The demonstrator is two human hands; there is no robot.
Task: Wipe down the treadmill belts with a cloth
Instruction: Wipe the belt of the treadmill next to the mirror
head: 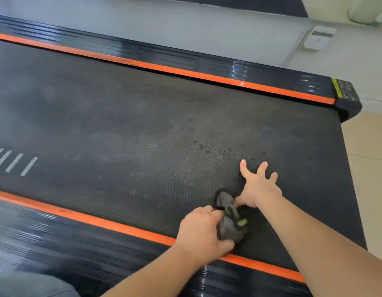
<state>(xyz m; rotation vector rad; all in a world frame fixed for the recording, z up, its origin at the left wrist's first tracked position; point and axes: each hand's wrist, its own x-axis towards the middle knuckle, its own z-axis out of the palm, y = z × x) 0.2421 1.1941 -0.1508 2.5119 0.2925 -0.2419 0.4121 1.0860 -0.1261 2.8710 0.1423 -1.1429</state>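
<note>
Crumpled grey cloth [229, 229], dusty belt [143, 129].

Treadmill belt [164, 125]: matt black, fine dimpled texture, probably rubber, with greyish dusty patches. Flanking side rails [185, 58]: glossy black ribbed plastic. Along belt edges, orange strips [113, 225]: smooth, semi-gloss. On belt, cloth [228, 229]: soft grey fabric, matt, crumpled. Past belt end, floor [370, 168]: smooth pale tile.
</note>
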